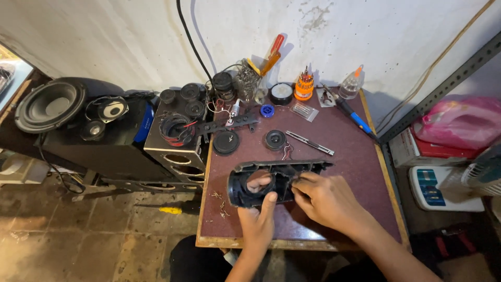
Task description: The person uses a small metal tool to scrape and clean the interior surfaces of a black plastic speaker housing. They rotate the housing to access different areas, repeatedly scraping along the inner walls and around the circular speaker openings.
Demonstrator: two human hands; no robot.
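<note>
Both hands meet on the speaker housing, which lies on the table near its front edge. The left hand grips the housing's left end, fingers inside the round opening; the right hand touches its middle from the right. Behind the grip lie two loose speaker drivers, side by side. Further back, by the wall, stands the screwdriver bit set. Left of the grip, off the table, stands a speaker cabinet.

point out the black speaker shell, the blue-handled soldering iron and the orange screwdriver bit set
black speaker shell (308, 168), head view, top edge
blue-handled soldering iron (360, 121), head view, blue grip
orange screwdriver bit set (303, 87), head view, orange body
</note>
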